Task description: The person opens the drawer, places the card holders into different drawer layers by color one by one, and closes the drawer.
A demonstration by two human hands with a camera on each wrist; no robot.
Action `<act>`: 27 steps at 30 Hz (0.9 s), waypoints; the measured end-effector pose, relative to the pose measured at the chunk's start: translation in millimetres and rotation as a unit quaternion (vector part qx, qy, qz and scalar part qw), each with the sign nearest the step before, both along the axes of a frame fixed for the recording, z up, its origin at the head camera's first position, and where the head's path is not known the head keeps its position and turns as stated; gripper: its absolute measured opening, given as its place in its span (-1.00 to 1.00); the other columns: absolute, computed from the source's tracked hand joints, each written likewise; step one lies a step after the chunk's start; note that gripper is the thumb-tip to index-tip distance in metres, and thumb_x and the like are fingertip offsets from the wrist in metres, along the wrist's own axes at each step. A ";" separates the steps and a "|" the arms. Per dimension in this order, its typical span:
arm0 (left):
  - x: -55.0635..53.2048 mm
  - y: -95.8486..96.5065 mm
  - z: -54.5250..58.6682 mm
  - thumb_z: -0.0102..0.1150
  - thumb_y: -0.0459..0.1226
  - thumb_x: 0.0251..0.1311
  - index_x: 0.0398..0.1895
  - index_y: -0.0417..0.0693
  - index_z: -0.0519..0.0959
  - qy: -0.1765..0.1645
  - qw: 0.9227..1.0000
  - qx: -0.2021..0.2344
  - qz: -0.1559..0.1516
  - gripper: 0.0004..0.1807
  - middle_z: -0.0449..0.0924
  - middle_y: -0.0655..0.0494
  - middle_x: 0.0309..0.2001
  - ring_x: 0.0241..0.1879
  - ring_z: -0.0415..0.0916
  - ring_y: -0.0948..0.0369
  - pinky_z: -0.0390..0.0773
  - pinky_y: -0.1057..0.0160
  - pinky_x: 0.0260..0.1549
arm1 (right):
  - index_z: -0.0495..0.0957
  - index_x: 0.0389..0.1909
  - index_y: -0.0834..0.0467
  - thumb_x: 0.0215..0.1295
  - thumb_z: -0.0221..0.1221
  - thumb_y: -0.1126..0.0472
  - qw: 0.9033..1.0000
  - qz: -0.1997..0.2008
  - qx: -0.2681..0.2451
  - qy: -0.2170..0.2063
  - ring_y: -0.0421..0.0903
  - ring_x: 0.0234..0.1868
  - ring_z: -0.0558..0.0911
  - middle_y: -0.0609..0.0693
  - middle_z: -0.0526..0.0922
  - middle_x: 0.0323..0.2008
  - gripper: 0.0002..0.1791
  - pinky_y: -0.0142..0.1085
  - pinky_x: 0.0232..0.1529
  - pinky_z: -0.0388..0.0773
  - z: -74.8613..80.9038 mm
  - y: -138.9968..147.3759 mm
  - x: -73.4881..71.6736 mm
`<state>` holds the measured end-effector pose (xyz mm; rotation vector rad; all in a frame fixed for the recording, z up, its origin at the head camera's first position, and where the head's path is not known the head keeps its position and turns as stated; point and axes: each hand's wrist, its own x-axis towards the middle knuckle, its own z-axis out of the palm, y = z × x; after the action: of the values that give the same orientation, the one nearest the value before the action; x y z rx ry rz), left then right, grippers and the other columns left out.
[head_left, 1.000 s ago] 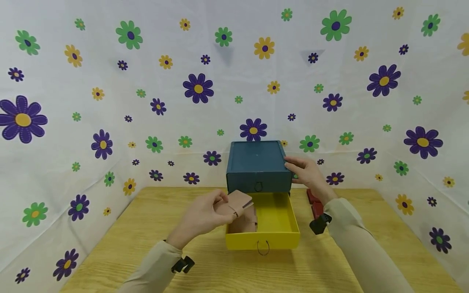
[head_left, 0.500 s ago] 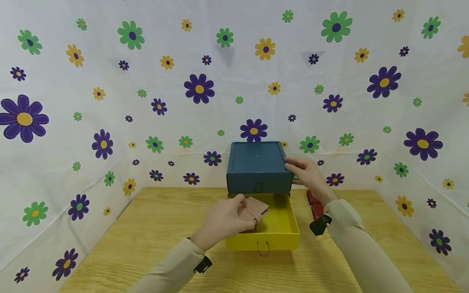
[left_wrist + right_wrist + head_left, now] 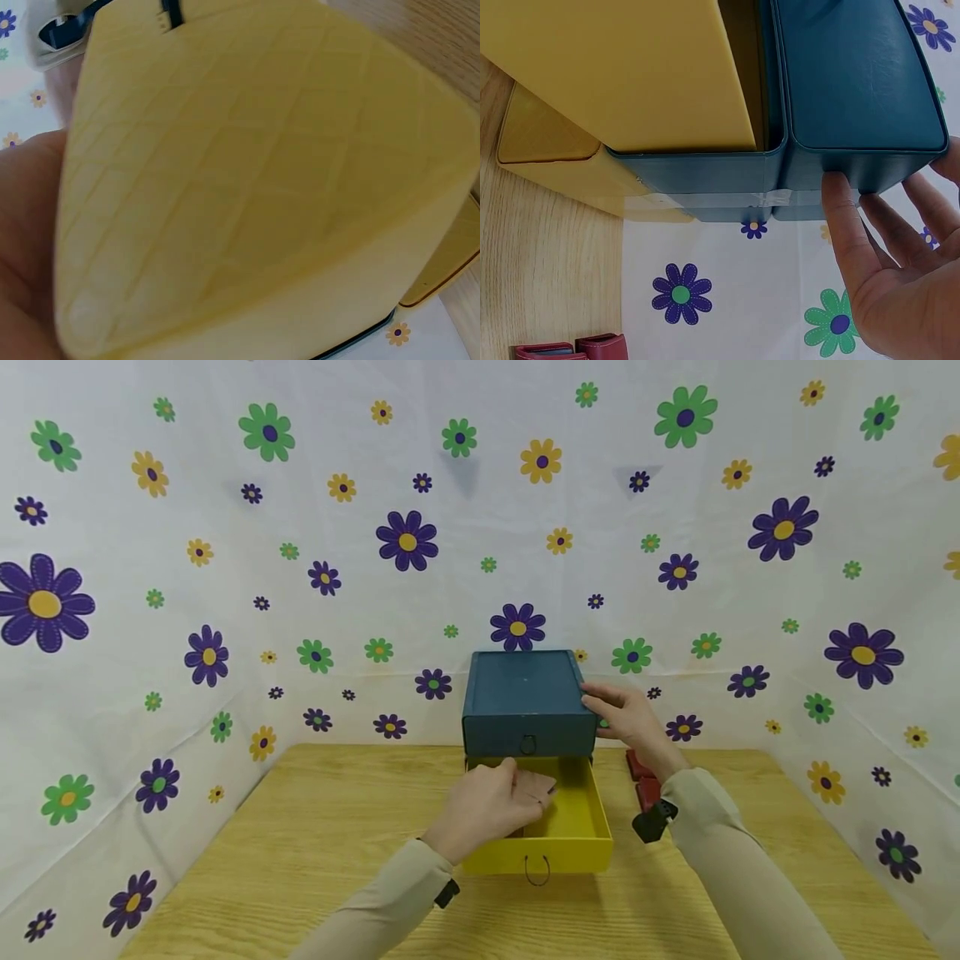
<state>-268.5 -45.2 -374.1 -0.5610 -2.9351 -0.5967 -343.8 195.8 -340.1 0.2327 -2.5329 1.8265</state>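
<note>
My left hand (image 3: pixel 480 810) reaches over the pulled-out yellow drawer (image 3: pixel 566 853) and pinches a pinkish-tan wallet-like piece (image 3: pixel 536 782) with a thin strap. Another tan piece beneath it is mostly hidden by the hand. Above the drawer sits the blue top section (image 3: pixel 525 685) of the drawer box, closed. My right hand (image 3: pixel 630 722) rests its extended fingers against that section's right side; in the right wrist view the fingertips (image 3: pixel 836 184) touch the blue wall. The quilted yellow drawer front (image 3: pixel 240 150) fills most of the left wrist view, hiding the held piece.
Red wallet-like items (image 3: pixel 647 789) lie on the wooden table (image 3: pixel 360 777) right of the box, partly behind my right forearm. Under the open drawer is a yellow lower section (image 3: pixel 544 131). A flowered white cloth (image 3: pixel 322 627) stands behind and at both sides.
My left hand has moved right and lower into the yellow drawer, carrying the tan wallet-like piece with it. The right hand stays on the blue section's side.
</note>
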 end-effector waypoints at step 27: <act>-5.0 4.3 -1.9 0.11 -0.32 0.36 -0.11 -0.16 0.73 -0.015 0.988 0.104 -0.113 -0.78 0.73 0.01 -0.20 -0.53 0.48 0.34 0.53 0.44 -0.47 | 0.29 0.44 0.08 0.50 0.02 0.03 1.000 0.014 -0.011 0.006 0.21 0.33 0.44 0.14 0.29 0.44 -0.45 0.02 0.18 0.49 0.5 3.2 -2.9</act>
<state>-273.6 -40.9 -376.0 -0.8705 -2.8082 -0.9282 -346.7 199.0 -339.6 0.2807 -2.5135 1.8546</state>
